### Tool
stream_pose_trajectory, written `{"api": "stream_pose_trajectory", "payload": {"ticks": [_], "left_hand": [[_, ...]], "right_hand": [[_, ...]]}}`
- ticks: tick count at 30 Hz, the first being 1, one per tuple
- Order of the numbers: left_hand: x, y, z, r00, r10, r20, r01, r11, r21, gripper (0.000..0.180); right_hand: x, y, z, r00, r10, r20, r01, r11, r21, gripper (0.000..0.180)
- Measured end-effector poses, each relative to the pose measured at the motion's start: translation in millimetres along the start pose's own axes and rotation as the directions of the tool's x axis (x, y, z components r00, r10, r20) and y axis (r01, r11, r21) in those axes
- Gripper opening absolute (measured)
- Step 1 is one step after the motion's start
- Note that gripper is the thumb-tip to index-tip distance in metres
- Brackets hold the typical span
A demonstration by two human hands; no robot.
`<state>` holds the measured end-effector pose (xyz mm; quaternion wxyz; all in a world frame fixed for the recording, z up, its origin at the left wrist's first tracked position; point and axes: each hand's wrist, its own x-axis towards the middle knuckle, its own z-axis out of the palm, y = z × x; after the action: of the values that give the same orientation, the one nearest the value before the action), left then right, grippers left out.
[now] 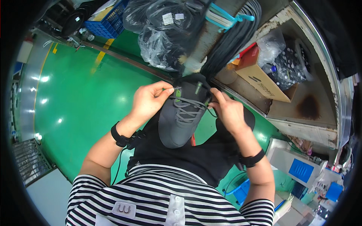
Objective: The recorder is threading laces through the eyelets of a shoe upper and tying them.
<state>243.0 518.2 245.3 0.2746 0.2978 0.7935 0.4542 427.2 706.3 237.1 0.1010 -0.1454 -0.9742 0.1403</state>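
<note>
A dark grey sneaker (pixel 171 126) with green lining at its eyelets rests over my lap, toe toward me. Its grey shoelace (pixel 187 115) criss-crosses the tongue, and a thin dark loop hangs off the right side. My left hand (pixel 149 100) is closed in a pinch at the left row of eyelets, thumb and forefinger on the lace at the shoe's edge. On the opposite side, my right hand (pixel 230 113) pinches the lace beside the right eyelets. The exact grip of its fingertips is partly hidden.
Beyond the shoe are clear plastic bags of dark items (pixel 160 41) and a blue crate (pixel 107 24). Black cables (pixel 235 45) hang along a post. At right, a worn metal shelf (pixel 309 128) bears a cardboard box (pixel 260 77). Green floor (pixel 86 98) extends left.
</note>
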Motion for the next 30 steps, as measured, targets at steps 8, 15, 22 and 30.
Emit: {"api": "stream_pose_trajectory", "payload": {"ticks": [8, 15, 22, 30], "left_hand": [[5.9, 16.4, -6.0, 0.84, 0.54, 0.058, -0.494, 0.716, 0.493, 0.007], [3.0, 15.9, -1.3, 0.936, 0.35, 0.039, -0.338, 0.861, 0.379, 0.006], [1.7, 16.3, -3.9, 0.895, 0.435, 0.095, -0.414, 0.734, 0.539, 0.006], [12.3, 17.1, 3.1, 0.925, 0.353, 0.14, -0.377, 0.809, 0.451, 0.005]], "right_hand": [[48.8, 31.6, -12.9, 0.892, -0.328, 0.31, 0.276, 0.94, 0.198, 0.018], [44.6, 28.0, 7.3, 0.811, -0.08, 0.579, -0.273, 0.824, 0.497, 0.015], [27.1, -28.5, 6.1, 0.956, 0.284, 0.072, -0.23, 0.572, 0.787, 0.016], [39.8, -47.2, 25.4, 0.988, 0.144, -0.059, -0.116, 0.935, 0.336, 0.027]]}}
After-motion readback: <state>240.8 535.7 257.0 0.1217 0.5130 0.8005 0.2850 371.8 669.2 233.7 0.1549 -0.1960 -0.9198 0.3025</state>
